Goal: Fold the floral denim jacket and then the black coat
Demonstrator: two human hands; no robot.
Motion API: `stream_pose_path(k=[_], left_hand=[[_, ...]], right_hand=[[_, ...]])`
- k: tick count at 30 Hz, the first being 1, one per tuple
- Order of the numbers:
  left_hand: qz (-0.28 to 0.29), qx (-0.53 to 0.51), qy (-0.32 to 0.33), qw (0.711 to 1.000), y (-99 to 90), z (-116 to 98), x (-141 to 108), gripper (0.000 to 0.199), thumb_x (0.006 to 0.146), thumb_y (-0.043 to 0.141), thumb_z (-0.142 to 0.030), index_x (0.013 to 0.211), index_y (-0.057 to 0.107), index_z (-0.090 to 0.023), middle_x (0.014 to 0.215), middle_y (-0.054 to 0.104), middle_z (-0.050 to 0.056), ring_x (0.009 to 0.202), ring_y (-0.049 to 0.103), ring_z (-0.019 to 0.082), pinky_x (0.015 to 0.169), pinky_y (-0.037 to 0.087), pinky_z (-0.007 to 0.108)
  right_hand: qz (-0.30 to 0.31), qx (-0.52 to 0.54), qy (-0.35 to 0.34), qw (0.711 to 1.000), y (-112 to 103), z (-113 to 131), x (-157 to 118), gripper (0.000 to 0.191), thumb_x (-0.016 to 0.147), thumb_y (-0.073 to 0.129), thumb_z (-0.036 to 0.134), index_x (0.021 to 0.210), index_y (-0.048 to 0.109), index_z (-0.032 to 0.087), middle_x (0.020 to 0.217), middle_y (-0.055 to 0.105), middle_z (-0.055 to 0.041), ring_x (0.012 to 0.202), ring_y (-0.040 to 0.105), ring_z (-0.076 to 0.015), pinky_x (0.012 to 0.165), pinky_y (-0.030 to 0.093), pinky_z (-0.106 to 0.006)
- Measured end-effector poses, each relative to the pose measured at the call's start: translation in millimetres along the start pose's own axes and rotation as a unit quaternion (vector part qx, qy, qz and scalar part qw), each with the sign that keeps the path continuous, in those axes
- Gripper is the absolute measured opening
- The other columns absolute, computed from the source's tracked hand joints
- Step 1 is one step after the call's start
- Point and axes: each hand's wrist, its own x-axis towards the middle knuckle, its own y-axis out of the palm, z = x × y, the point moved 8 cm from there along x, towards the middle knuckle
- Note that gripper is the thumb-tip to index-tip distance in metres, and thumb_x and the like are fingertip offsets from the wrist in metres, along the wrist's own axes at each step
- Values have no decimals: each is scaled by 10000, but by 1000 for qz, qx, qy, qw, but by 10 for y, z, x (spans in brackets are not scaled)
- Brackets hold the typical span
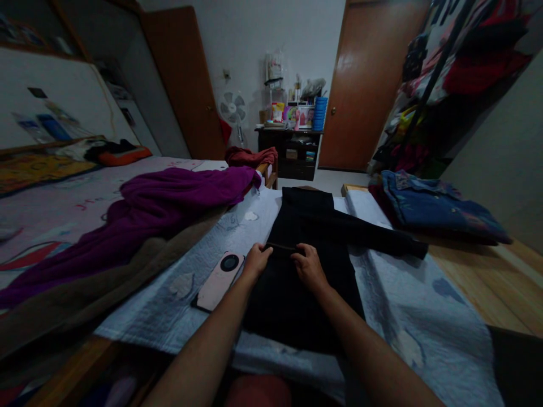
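A black long-sleeved garment (297, 294) lies flat on a light blue patterned cloth (424, 305). One sleeve stretches out to the right; no second sleeve can be made out. My left hand (257, 261) pinches an edge of the black fabric at its left side. Opposite it, my right hand (309, 265) has its fingers closed on the same edge, which runs between both hands. A phone in a pink case (216, 282) with a round dark camera part rests on the cloth, just left of my left forearm.
A purple cloth (169, 209) and a brown blanket (165, 254) lie on the bed at the left. Folded denim clothes (436, 203) are stacked on the wooden surface (487, 277) at the right. Behind stand a dark cabinet (280, 152) and a fan (233, 110).
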Motion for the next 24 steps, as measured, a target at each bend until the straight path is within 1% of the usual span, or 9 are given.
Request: stream_pose_path(k=[2,5,9,11,13,16,18,20,24], left_hand=[[-32,18,31,999,-95,-36,-58,151,775,611,-319,808,570,-178,791,644,24,819,621,197,803,470,324],[-35,28,91,995,-184,-121,-158,72,810,538,-239,848,577,-191,852,646,18,865,617,181,837,465,312],[-6,61,177,982,-227,-275,-250,184,760,530,-105,900,597,-203,937,645,13,922,611,161,882,456,294],[3,130,231,964,-216,-375,-269,193,752,532,-87,895,590,-204,942,633,17,913,604,157,870,458,288],[16,200,265,943,-181,-442,-258,192,748,530,-80,886,580,-205,912,623,12,874,601,152,827,463,274],[37,245,274,929,-143,-470,-211,171,731,540,-83,838,573,-213,829,605,-6,802,589,152,755,452,259],[42,259,277,924,-134,-472,-203,152,723,543,-86,797,565,-217,808,592,-7,797,581,159,744,439,261],[39,275,278,920,-139,-452,-219,145,732,533,-89,790,562,-219,838,586,3,829,575,171,760,429,270],[36,297,262,917,-175,-350,-279,185,775,503,-94,869,587,-229,945,586,24,894,575,185,793,420,280]], right_hand=[[15,-19,1,1000,-31,48,2,224,869,513,130,947,695,235,1112,553,-95,1071,473,-240,933,445,-398],[41,-37,10,998,-41,91,10,198,866,516,118,919,677,221,1006,571,-77,955,481,-216,860,450,-336],[55,-43,16,997,-42,110,20,194,842,525,89,920,657,208,993,574,-69,937,472,-207,855,430,-311],[57,-45,19,997,-44,112,22,197,838,520,84,920,651,206,995,573,-68,939,471,-207,860,423,-309],[59,-49,21,997,-45,114,22,199,833,519,81,924,645,205,995,571,-69,938,471,-207,855,419,-308],[60,-56,24,996,-48,119,18,199,825,522,80,922,640,207,992,570,-70,940,472,-209,852,414,-308],[60,-58,25,996,-49,119,14,204,822,518,76,921,640,205,992,572,-70,938,473,-209,853,413,-308],[59,-56,23,996,-49,118,11,212,817,514,69,922,641,202,990,574,-68,929,474,-206,852,415,-305],[58,-45,14,997,-46,115,7,225,808,513,60,911,654,203,999,576,-65,927,475,-200,854,416,-299]])
